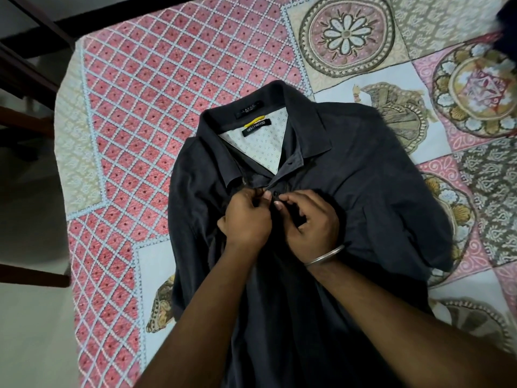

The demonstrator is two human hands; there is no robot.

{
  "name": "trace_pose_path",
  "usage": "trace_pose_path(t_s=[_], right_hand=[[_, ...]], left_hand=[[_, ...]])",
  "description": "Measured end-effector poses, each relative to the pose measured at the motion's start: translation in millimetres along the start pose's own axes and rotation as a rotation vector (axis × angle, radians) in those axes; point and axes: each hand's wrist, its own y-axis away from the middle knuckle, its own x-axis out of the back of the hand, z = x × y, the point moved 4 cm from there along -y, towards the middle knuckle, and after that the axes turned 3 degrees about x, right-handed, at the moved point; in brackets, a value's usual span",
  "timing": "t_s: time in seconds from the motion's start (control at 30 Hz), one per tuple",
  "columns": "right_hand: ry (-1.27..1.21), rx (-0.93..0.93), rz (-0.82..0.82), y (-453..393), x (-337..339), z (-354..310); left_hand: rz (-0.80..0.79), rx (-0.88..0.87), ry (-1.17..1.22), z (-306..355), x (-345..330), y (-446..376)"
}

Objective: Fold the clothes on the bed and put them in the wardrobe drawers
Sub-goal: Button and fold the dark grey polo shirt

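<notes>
**A:** What does the head camera show?

**B:** A dark grey collared shirt (321, 197) lies face up on a patchwork bedspread (156, 93), its collar (251, 107) toward twelve o'clock and its hem running off the frame at six. The collar is spread open, showing a white dotted lining and a label reading "HOLLYWOOD" (256, 126).

**A:** And the hands?

**B:** Both meet at the centre of the frame, on the shirt's placket. The left hand (246, 219) is curled, its thumb and fingers pinching the fabric edge. The right hand (310, 219), with a metal bangle (324, 256) on its wrist, pinches the opposite edge beside a small dark button (275, 194). The fingertips nearly touch.

**A:** Where could this go wrong?

**B:** Probably the person is fastening that button before folding. The button and fabric are equally dark, so the hole is easy to miss. Pulling the two edges together could also bunch the chest, and the sleeve at three o'clock is already rumpled, so creases may get folded in. A dark item (507, 23) sits at the one o'clock corner; I cannot tell what it is. No wardrobe is in view.
</notes>
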Motion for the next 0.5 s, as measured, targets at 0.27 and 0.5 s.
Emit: trace_pose_path(t_s=[0.27, 0.5], right_hand=[[-0.019, -0.057, -0.003, -3.3, 0.9, 0.1], [0.002, -0.019, -0.077, -5.3, 1.5, -1.8]], left_hand=[[-0.088, 0.138, 0.097, 7.9, 3.4, 4.3], [-0.072, 0.104, -0.035, 1.9, 0.1, 2.3]])
